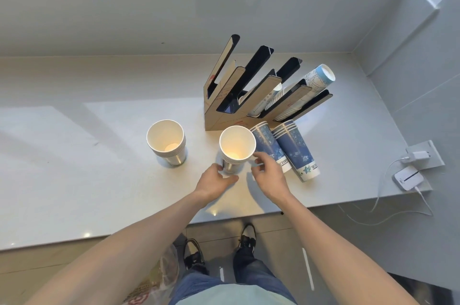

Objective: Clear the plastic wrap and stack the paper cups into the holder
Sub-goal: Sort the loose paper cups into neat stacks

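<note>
Pale grey tabletop (99,130) runs wide under me, backed by a low wall. On it, right of centre, stands the cup holder (224,115), brown board faces with black slanted slots; its two right-hand slots carry cups, and one light-blue stack (321,77) sticks out at the top right, the left slots looking bare. Just in front of the holder two dark-blue cup stacks (295,150) stand mouth-down, side by side and touching. To the left, well apart, a silver-sided stack (166,141) stands upright, mouth open. Nearer me, a second silver-sided stack (236,148) stands upright beside the blue ones. My left hand (214,184) wraps its base from the left, grip closed on it. My right hand (267,174) pinches at its right side below the rim, fingertips on the stack. Plastic wrap: cannot make out any on this stack. Far right, a white charger (408,176) with cable.
</note>
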